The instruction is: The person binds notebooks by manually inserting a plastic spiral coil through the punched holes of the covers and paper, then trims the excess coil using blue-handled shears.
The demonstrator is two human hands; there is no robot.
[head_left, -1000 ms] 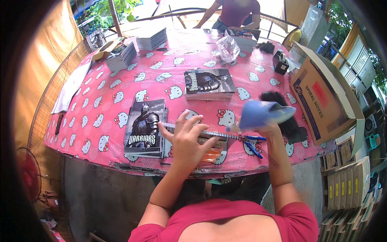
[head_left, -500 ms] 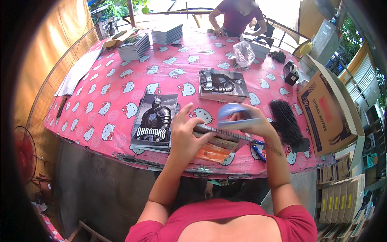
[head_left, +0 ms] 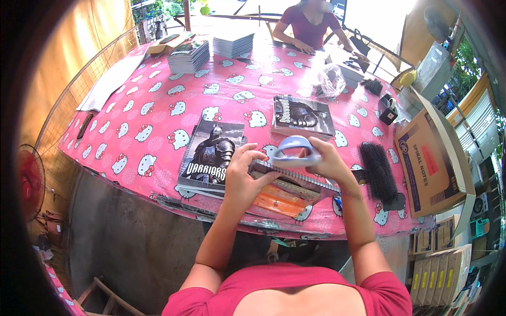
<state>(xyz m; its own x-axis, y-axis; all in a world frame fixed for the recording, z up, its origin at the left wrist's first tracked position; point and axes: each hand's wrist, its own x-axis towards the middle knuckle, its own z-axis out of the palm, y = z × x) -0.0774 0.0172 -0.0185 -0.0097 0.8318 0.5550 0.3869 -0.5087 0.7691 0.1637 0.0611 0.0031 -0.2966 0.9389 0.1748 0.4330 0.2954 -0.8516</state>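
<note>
The left hand (head_left: 243, 173) grips the left end of the spiral-bound notebook (head_left: 305, 178) between thumb and fingers, coil edge uppermost. The right hand (head_left: 331, 162) has its fingers closed on the blue loop-shaped tool (head_left: 298, 161), at the coil; contact cannot be determined. The notebook is near the front edge of the table (head_left: 158, 181), between the knight-cover notebooks (head_left: 212, 150) and the black coils (head_left: 377, 169).
</note>
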